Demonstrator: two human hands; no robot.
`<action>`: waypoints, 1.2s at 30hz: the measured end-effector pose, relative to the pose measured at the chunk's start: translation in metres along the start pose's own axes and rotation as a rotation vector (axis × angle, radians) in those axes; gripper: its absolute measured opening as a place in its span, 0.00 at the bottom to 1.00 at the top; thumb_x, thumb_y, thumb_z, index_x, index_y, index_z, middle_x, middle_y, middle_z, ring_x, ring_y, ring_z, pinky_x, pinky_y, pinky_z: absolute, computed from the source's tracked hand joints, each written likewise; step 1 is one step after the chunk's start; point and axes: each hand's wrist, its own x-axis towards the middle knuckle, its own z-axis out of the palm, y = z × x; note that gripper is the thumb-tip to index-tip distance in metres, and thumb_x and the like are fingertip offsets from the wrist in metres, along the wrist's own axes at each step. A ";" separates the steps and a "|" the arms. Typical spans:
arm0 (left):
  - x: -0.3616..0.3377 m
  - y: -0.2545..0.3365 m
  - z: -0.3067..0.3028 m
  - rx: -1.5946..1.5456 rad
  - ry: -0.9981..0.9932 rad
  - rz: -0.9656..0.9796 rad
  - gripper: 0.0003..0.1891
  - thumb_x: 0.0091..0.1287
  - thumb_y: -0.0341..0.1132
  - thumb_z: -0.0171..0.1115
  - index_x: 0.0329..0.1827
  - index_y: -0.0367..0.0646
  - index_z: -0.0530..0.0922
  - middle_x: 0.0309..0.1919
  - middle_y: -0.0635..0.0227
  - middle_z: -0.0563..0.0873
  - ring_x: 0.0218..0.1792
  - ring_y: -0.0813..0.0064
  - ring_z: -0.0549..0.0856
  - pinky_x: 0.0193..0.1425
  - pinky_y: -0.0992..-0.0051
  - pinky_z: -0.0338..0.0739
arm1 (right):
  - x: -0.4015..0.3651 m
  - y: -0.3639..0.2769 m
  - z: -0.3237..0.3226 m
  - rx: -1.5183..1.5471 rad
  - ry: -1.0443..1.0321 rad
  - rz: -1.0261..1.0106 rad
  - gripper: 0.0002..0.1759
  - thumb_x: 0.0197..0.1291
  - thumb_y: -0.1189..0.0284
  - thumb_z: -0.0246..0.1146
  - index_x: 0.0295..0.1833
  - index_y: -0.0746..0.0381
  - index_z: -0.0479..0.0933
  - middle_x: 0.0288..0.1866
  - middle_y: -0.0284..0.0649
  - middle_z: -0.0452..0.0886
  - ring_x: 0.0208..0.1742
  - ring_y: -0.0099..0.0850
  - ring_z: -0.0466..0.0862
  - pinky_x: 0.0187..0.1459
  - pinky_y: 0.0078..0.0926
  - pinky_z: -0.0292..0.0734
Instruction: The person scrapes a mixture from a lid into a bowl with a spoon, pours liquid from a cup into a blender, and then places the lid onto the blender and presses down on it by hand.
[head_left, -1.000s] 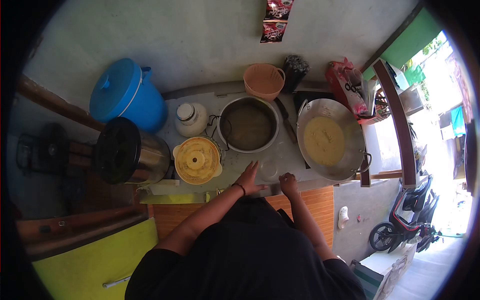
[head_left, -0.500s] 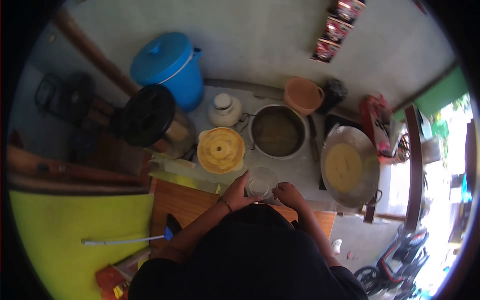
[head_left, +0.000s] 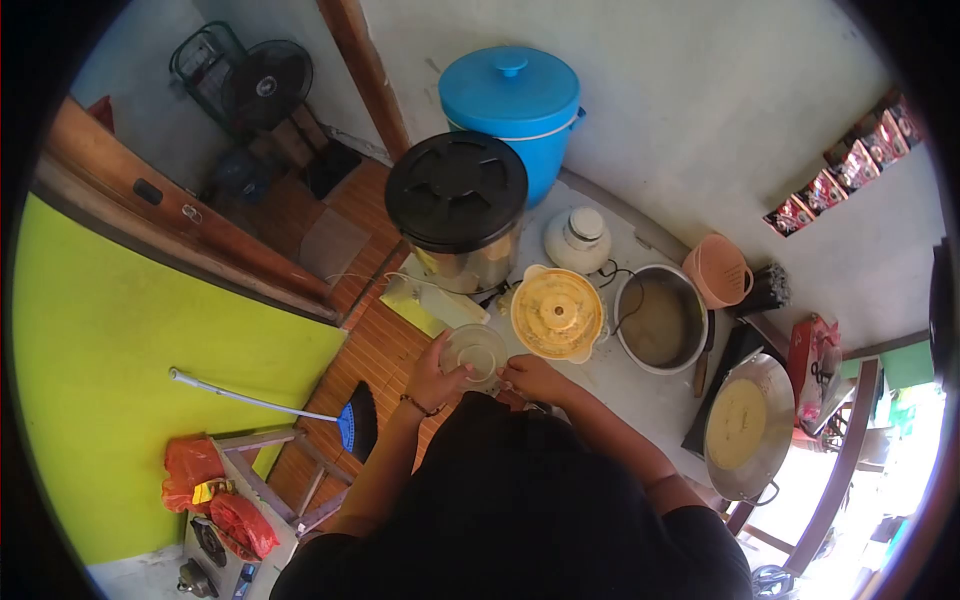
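A clear plastic bowl is in front of my body, over the near edge of the work surface. My left hand grips its left side, with the thumb across the near part. At the bowl's right edge, the fingers of my right hand are closed on the rim. Just beyond my right hand is a yellow round plastic piece with a raised centre. Farther right, a metal pot holds murky liquid, and a wok holds a pale yellow liquid.
A black-lidded container, a blue lidded bucket and a white jar stand behind. A pink basket is near the wall. On the left are a broom, a small wooden stand and a fan.
My view has turned left, so the counter items appear farther right and more floor shows. Both hands have moved left with the bowl, from the counter in front to the surface's left end.
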 end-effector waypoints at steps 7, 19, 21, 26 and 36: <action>0.042 -0.065 -0.034 -0.021 -0.006 -0.052 0.37 0.55 0.34 0.66 0.69 0.36 0.64 0.62 0.48 0.75 0.65 0.59 0.74 0.65 0.66 0.70 | 0.076 0.017 0.043 0.146 -0.042 0.088 0.16 0.64 0.63 0.61 0.35 0.66 0.80 0.29 0.37 0.81 0.29 0.25 0.77 0.34 0.24 0.73; 0.132 -0.113 -0.063 -0.094 -0.125 -0.141 0.26 0.64 0.37 0.58 0.64 0.36 0.71 0.58 0.55 0.78 0.58 0.65 0.78 0.59 0.70 0.73 | 0.123 0.018 0.062 0.144 0.127 0.141 0.16 0.62 0.62 0.62 0.37 0.66 0.81 0.30 0.36 0.81 0.29 0.24 0.77 0.34 0.22 0.73; 0.154 -0.109 -0.072 -0.236 0.004 -0.188 0.23 0.67 0.38 0.54 0.61 0.34 0.73 0.53 0.57 0.82 0.51 0.66 0.81 0.56 0.70 0.73 | 0.128 0.014 0.064 0.133 0.145 0.142 0.17 0.62 0.61 0.63 0.37 0.66 0.81 0.30 0.36 0.81 0.29 0.23 0.77 0.34 0.22 0.73; 0.215 -0.066 -0.094 -0.647 0.360 -0.083 0.21 0.70 0.43 0.53 0.57 0.36 0.77 0.44 0.67 0.84 0.38 0.74 0.79 0.42 0.74 0.72 | 0.136 0.006 0.066 0.131 0.168 0.199 0.17 0.62 0.61 0.63 0.36 0.67 0.80 0.31 0.36 0.82 0.29 0.23 0.77 0.33 0.23 0.74; 0.250 -0.071 -0.087 -0.658 0.258 -0.137 0.25 0.70 0.49 0.55 0.59 0.37 0.76 0.49 0.65 0.82 0.43 0.77 0.79 0.44 0.77 0.70 | 0.174 0.002 0.068 0.239 0.163 0.086 0.20 0.60 0.58 0.62 0.38 0.67 0.81 0.29 0.43 0.82 0.31 0.31 0.80 0.36 0.32 0.74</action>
